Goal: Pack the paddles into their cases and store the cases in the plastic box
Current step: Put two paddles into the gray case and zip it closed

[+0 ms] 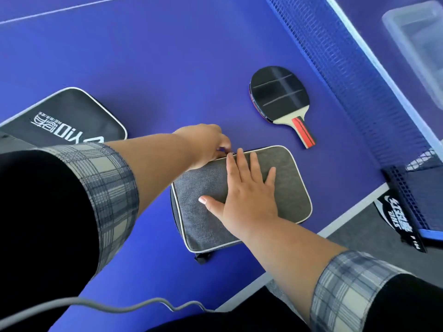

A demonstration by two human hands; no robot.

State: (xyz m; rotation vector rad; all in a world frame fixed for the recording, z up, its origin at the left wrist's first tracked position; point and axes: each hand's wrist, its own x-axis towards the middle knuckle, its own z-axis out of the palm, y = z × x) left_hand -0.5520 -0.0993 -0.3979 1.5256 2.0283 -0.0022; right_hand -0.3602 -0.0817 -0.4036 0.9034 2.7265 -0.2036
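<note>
A grey fabric case (287,188) with white piping lies flat on the blue table near its edge. My right hand (247,192) presses flat on top of it, fingers spread. My left hand (208,144) pinches the zipper pull at the case's far edge. A paddle (279,97) with a black rubber face and a red-striped handle lies on the table beyond the case. A black case (72,118) with white lettering lies at the left, partly under my left sleeve. The clear plastic box (417,44) stands beyond the net at the top right.
The blue net (340,75) runs diagonally between the paddle and the plastic box, ending at a black clamp (405,212) on the table's edge. A grey cable (119,305) crosses the near table. Grey floor shows past the white table edge at the lower right.
</note>
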